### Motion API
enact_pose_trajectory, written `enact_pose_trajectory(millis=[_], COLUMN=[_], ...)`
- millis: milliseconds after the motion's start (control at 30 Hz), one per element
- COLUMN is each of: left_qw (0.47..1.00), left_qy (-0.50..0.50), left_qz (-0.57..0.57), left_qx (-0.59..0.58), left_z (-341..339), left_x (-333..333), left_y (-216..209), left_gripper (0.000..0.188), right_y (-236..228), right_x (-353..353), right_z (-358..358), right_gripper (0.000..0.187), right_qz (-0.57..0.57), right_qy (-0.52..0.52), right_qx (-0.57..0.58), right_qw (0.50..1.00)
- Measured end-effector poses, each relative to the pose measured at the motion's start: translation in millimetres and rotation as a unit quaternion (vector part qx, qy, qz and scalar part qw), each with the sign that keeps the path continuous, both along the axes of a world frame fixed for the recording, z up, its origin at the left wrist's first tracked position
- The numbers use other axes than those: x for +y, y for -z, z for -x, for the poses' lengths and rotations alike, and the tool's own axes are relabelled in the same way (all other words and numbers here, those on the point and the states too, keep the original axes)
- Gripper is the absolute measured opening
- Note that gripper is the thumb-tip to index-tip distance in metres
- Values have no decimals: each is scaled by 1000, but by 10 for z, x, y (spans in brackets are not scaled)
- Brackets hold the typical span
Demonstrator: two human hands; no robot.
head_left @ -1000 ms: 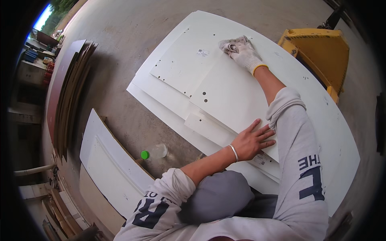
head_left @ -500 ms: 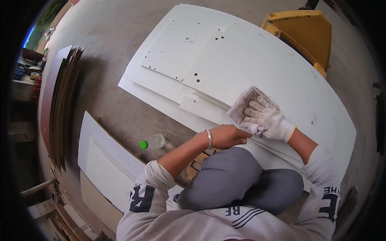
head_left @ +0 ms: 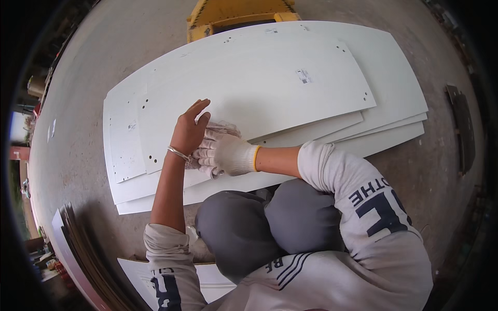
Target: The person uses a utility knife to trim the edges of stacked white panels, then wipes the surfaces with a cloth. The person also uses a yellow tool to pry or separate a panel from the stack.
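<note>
My right hand (head_left: 228, 152), in a white knitted glove with a yellow cuff edge, presses a fluffy pinkish-grey rag (head_left: 225, 127) against the white panels. Most of the rag is hidden beneath the glove. Just left of it is my bare left hand (head_left: 190, 129), with a silver bangle on the wrist. Its fingers point forward and the thumb stands apart, with nothing held. Whether it touches the panel or hovers, I cannot tell. The large white panel (head_left: 259, 83) on top of the stack has small dark holes and a printed label (head_left: 303, 76).
Beyond the stack stands a yellow metal frame (head_left: 244, 14). Several brown-edged boards (head_left: 85, 254) lean at the lower left, near another white panel (head_left: 136, 277). A dark flat piece (head_left: 460, 127) lies on the concrete floor at right. My bent knees (head_left: 233, 228) are close to the stack's near edge.
The view has swung to the right. My left hand has lifted from beside my knees, its curled fingers now stretched out. My gloved hand and the rag have come closer to it.
</note>
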State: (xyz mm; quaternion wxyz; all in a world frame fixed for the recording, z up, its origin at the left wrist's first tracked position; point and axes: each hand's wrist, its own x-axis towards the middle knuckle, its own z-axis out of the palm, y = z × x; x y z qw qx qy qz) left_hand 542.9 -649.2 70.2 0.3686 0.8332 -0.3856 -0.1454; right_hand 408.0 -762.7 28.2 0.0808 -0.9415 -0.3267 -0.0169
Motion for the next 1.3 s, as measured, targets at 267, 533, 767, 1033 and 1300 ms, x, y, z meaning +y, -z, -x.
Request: enact_pose_trajectory(millis=[267, 533, 767, 1033, 1300], left_qw=[948, 942, 937, 934, 931], left_qy=[31, 2, 4, 15, 32], left_qz=[-215, -248, -224, -218, -213], left_qx=[-232, -225, -269, -283, -295], left_z=[-314, -225, -261, -223, -161], left_x=[-390, -508, -387, -432, -475], left_y=[654, 711, 735, 819, 787], left_gripper=[60, 61, 63, 61, 61], right_y=[205, 525, 320, 853, 383], right_x=[-2233, -1085, -1934, -1123, -2594], right_z=[2223, 1510, 2048, 1454, 2360], right_gripper=[58, 51, 43, 40, 43], right_qz=[52, -164, -73, -389, -87], right_qy=[436, 401, 497, 463, 747], right_qx=[-65, -137, -160, -166, -163], right_qw=[896, 891, 850, 779, 638])
